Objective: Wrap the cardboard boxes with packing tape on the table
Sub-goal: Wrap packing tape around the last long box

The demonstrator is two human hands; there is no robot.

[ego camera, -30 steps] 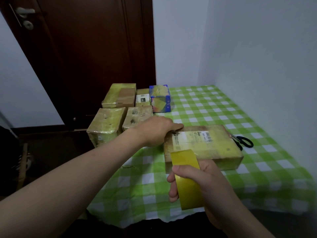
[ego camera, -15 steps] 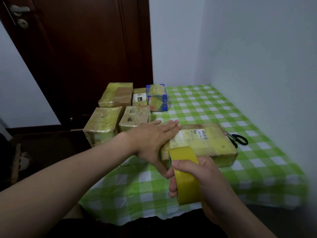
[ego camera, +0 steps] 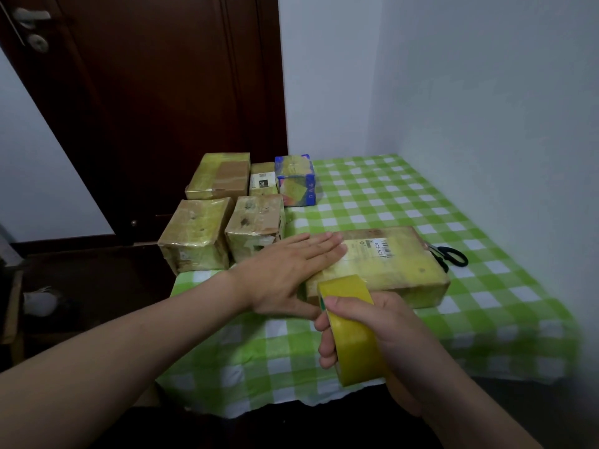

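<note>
A flat cardboard box (ego camera: 398, 267) covered in yellowish tape, with a white barcode label, lies on the green checked table (ego camera: 372, 196). My left hand (ego camera: 288, 273) lies flat with straight fingers on the box's left end, thumb down along its side. My right hand (ego camera: 382, 332) grips a roll of yellow packing tape (ego camera: 353, 332) just in front of the box's near left corner. Whether a strip runs from the roll to the box is hidden.
Several taped boxes stand at the table's far left: two big ones (ego camera: 194, 234) (ego camera: 220, 176), two smaller ones (ego camera: 254, 231) (ego camera: 262, 183) and a blue one (ego camera: 295, 179). Black scissors (ego camera: 450, 256) lie right of the box. A dark door (ego camera: 146, 92) stands behind; a wall closes the right.
My left hand went from curled over the box's far left corner to lying flat with straight fingers on the top. The tape roll stays in my right hand, held slightly closer to the box.
</note>
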